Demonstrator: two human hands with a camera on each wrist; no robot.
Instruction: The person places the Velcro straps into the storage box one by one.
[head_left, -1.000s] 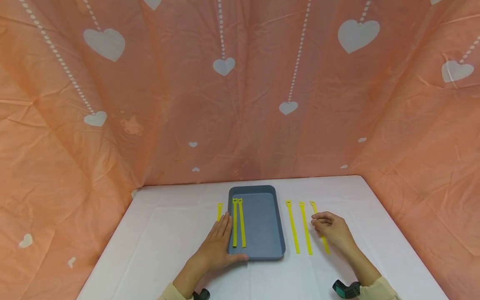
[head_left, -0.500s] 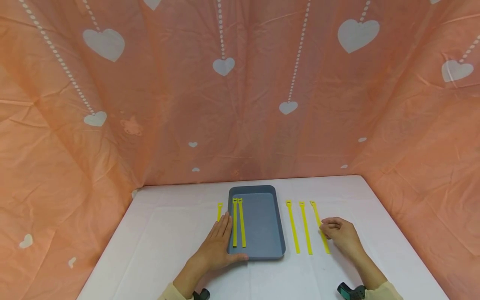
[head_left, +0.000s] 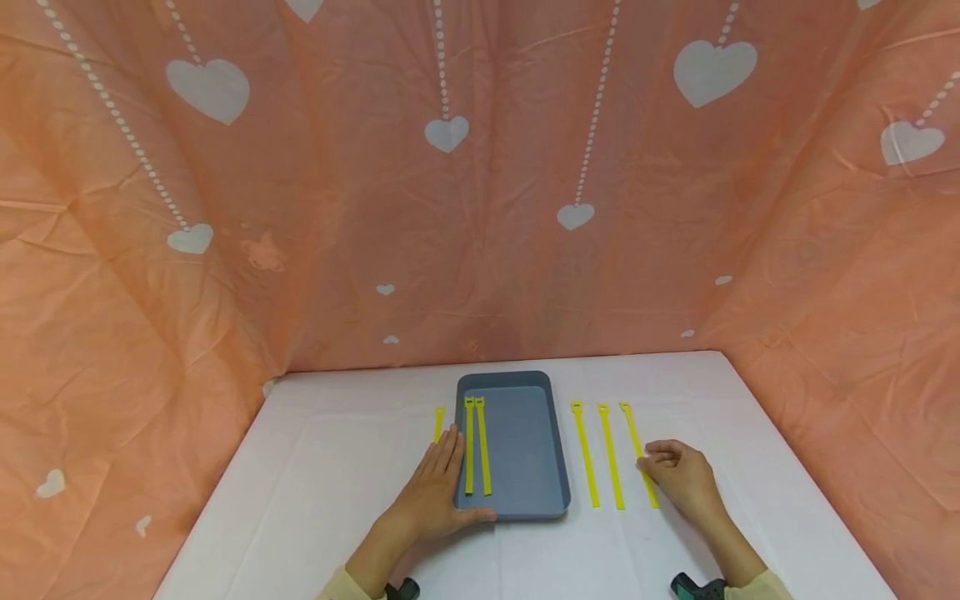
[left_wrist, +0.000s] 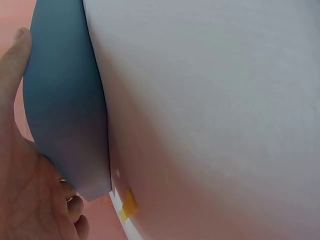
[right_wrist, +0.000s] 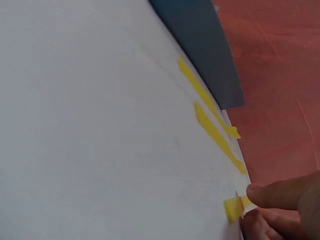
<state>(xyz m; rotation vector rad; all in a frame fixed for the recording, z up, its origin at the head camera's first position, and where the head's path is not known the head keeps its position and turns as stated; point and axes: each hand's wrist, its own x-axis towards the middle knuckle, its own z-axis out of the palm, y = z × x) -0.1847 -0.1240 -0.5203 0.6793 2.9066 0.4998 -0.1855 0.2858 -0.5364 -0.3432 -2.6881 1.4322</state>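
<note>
My left hand [head_left: 431, 496] lies with straight fingers along the left wall of a shallow blue-grey tray [head_left: 525, 450], thumb at its near corner. The left wrist view shows this hand [left_wrist: 30, 190] against the tray's outer wall [left_wrist: 65, 90]. Two flat yellow cable ties [head_left: 469, 450] with slotted heads lie side by side over the tray's left part. At the right, my right hand [head_left: 686, 479] pinches the outermost yellow cable tie [head_left: 632, 425] around its middle, between thumb and curled fingers. In the right wrist view that tie [right_wrist: 232, 209] runs between the thumb [right_wrist: 280, 193] and fingertips.
Two more yellow cable ties [head_left: 585, 458] lie lengthwise between the tray and my right hand. Another yellow cable tie [head_left: 439, 421] shows left of the tray, partly hidden by my left hand. A pink curtain [head_left: 487, 250] with hearts stands behind the white table [head_left: 337, 442].
My right hand has shifted right and towards me along the outermost cable tie, its thumb and fingers now at the tie's middle. The left hand and tray stay put.
</note>
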